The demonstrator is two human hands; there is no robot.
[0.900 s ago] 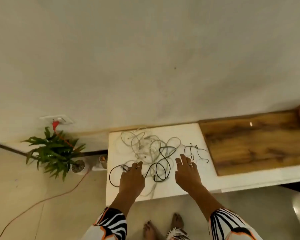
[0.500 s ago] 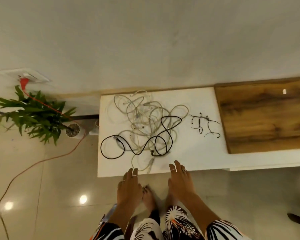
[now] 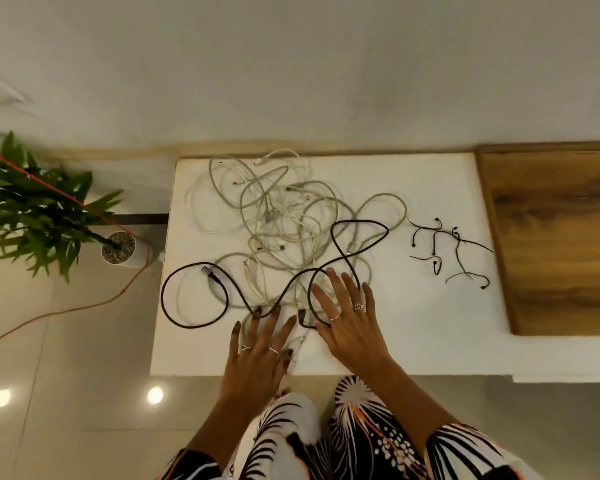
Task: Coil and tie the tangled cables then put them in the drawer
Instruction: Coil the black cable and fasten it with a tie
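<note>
A tangle of several white cables (image 3: 274,216) lies on the white tabletop (image 3: 430,323), with one long black cable (image 3: 194,323) looping across its front. Several thin dark ties (image 3: 447,251) lie loose to the right of the tangle. My left hand (image 3: 260,355) is spread flat over the table's front part, its fingertips at the black cable's low curve. My right hand (image 3: 347,317) is spread with straight fingers over a black loop and the white strands beneath. Neither hand grips anything. No drawer is visible.
A wooden surface (image 3: 561,237) adjoins the white top on the right. A potted plant (image 3: 42,216) stands on the tiled floor to the left, with an orange cord (image 3: 84,306) trailing past it. A plain wall rises behind the table.
Both hands have moved forward from below the table's front edge onto the tabletop and now lie over the cables. The camera has come closer to the table.
</note>
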